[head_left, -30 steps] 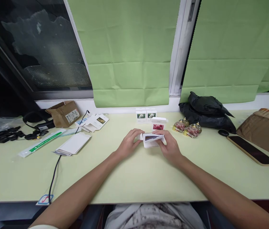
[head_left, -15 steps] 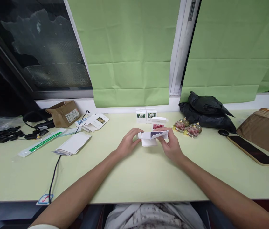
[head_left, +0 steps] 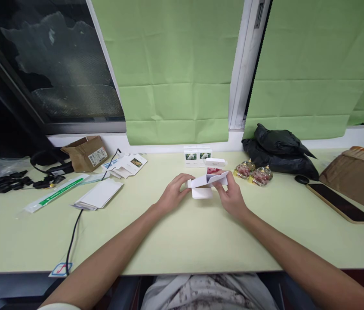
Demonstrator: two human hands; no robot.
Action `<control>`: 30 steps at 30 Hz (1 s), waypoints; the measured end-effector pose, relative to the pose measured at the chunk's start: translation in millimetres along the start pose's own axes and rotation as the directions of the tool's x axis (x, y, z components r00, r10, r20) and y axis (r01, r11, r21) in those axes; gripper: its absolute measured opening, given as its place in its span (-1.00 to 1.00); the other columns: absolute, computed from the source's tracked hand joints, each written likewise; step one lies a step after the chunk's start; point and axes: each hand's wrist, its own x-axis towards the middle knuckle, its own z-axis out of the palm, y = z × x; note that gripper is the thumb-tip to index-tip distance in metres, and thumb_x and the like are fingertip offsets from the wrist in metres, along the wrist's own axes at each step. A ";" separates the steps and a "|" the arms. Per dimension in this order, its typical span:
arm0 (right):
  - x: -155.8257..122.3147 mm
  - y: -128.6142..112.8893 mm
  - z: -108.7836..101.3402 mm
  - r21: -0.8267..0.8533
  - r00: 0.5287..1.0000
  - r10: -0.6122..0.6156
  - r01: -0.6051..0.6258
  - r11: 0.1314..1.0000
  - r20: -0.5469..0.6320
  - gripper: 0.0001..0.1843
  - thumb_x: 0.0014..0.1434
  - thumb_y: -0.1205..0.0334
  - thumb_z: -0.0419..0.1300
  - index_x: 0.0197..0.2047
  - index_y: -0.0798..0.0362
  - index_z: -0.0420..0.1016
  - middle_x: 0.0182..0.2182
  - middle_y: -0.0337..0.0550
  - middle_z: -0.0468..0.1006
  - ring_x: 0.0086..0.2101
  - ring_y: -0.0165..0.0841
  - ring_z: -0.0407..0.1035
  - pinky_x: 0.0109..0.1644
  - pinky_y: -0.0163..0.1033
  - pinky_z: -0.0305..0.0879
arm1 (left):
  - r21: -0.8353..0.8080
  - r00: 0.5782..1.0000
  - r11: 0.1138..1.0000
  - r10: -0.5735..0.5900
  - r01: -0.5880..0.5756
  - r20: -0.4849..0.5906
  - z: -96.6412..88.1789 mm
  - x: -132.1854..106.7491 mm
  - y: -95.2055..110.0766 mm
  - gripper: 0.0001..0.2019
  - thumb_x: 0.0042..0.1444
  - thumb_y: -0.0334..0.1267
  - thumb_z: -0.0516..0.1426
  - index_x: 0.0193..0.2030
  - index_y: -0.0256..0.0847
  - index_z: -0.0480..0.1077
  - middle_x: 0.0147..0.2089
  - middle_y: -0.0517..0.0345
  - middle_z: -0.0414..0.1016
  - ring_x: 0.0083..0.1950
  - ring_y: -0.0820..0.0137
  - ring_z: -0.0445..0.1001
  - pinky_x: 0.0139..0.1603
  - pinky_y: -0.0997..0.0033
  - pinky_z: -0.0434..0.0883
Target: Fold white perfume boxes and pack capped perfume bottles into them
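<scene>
Between my hands, above the table, is a white paperboard box (head_left: 202, 193), partly folded, with flaps sticking out. My left hand (head_left: 175, 193) pinches its left end. At the right, my right hand (head_left: 232, 198) grips an upright flap between thumb and fingers. Just behind stands a box with a pink flower picture (head_left: 214, 170) and a white top, partly hidden by the held box. Farther back, two white boxes with white-flower pictures (head_left: 198, 156) stand side by side near the wall.
Left lie flat white cartons (head_left: 100, 194), printed cartons (head_left: 130, 165), a green-and-clear packet (head_left: 61, 190), a black cable (head_left: 74, 234) and an open brown box (head_left: 88, 156). Right are wrapped ornaments (head_left: 261, 175), black bags (head_left: 279, 155), a phone (head_left: 340, 203) and a brown parcel (head_left: 358, 176).
The held box has tilted slightly, its right side now higher and its inside showing a little differently. Both hands stay in nearly the same place, still gripping it.
</scene>
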 end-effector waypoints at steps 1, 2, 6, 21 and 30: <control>-0.3 0.8 0.2 -0.008 1.000 0.003 -0.003 1.000 -0.001 -0.71 0.44 -0.03 0.14 0.12 -0.10 0.40 0.07 -0.05 0.61 0.05 -0.10 0.50 0.12 -0.05 0.41 | -0.003 1.000 1.000 -0.001 0.001 0.000 0.1 0.0 -0.3 -0.68 0.37 -0.31 0.14 0.23 -0.01 0.41 0.19 0.01 0.50 0.25 0.16 0.49 0.27 0.08 0.45; -0.6 1.6 0.3 -0.017 1.000 0.006 -0.006 1.000 -0.003 -0.71 0.44 -0.03 0.13 0.12 -0.10 0.40 0.07 -0.05 0.61 0.05 -0.10 0.50 0.12 -0.05 0.41 | -0.005 1.000 1.000 -0.001 0.001 0.000 0.3 0.0 -0.7 -0.68 0.37 -0.31 0.14 0.22 -0.01 0.41 0.19 0.01 0.50 0.25 0.16 0.48 0.27 0.09 0.45; -1.3 3.5 0.9 -0.052 1.000 0.023 -0.023 0.998 -0.007 -0.69 0.45 -0.02 0.12 0.14 -0.09 0.38 0.03 -0.04 0.61 0.03 -0.09 0.49 0.11 -0.03 0.40 | -0.003 1.000 1.000 -0.004 0.004 0.003 0.6 -0.1 -1.0 -0.69 0.38 -0.30 0.14 0.23 0.00 0.40 0.20 0.02 0.50 0.24 0.17 0.48 0.24 0.11 0.45; 0.6 -2.5 -0.1 -0.176 0.945 -0.325 0.323 0.930 0.018 -0.82 0.48 0.20 0.11 0.10 -0.10 0.40 0.00 -0.02 0.54 0.07 -0.12 0.45 0.18 0.07 0.42 | 0.009 0.996 0.996 0.085 -0.085 0.028 0.1 -1.6 4.1 -0.68 0.45 -0.26 0.09 0.29 -0.03 0.35 0.20 -0.02 0.50 0.24 0.19 0.49 0.23 0.12 0.47; 2.7 -2.0 -1.0 -0.296 0.872 -0.486 0.482 0.825 0.066 -0.75 0.42 0.35 0.18 0.11 -0.12 0.40 -0.08 -0.08 0.60 -0.05 -0.10 0.47 0.01 0.07 0.44 | -0.006 0.994 0.995 0.102 -0.101 0.047 -1.8 -1.8 2.2 -0.68 0.44 -0.31 0.07 0.28 -0.04 0.35 0.21 -0.03 0.49 0.25 0.19 0.48 0.25 0.09 0.47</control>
